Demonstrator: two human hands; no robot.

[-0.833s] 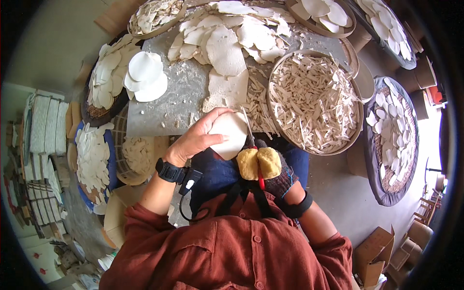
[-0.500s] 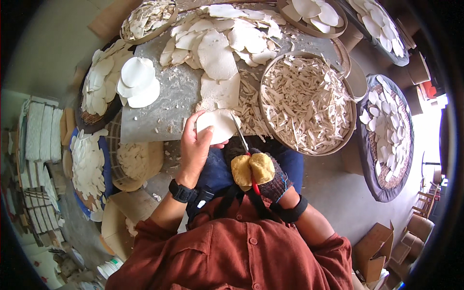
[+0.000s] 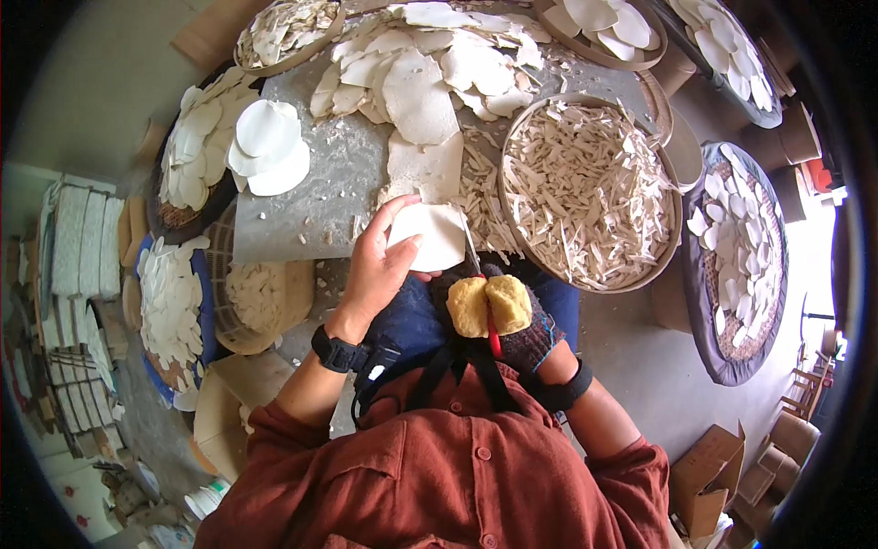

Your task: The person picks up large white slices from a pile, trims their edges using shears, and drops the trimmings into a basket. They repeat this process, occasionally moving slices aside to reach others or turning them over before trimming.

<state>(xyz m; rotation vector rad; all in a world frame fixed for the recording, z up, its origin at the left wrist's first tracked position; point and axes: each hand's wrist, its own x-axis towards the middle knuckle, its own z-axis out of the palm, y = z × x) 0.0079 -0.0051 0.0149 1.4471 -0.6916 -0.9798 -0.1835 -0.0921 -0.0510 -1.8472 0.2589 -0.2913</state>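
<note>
My bare left hand (image 3: pixel 375 270) grips a thin, flat white slice (image 3: pixel 428 240) with rounded edges, thumb on top and fingers partly hidden beneath. My right hand (image 3: pixel 530 342), in a dark knitted glove, is closed on red-handled scissors (image 3: pixel 472 245); thick yellow padding (image 3: pixel 489 306) wrapped about the handles hides most of its fingers. The blades point away from me along the slice's right edge. Just beyond lies a squarish white sheet (image 3: pixel 425 165), below a heap of large irregular slices (image 3: pixel 416 91). At the left of the grey tabletop (image 3: pixel 320 174) sits a small stack of trimmed round slices (image 3: pixel 268 146).
A round tray (image 3: pixel 679 224) full of white offcut strips stands at the table's right. Further right is a dark-rimmed oval tray (image 3: pixel 709 352) with smaller pieces. On my left, a blue-edged tray (image 3: pixel 208 320) and a woven basket (image 3: pixel 222 316) hold more pieces. An open cardboard box (image 3: pixel 709 471) rests lower right.
The slice has turned in my left hand, and its right edge now looks straighter beside the blades. Both hands appear slightly further right and the view has shifted a little.
</note>
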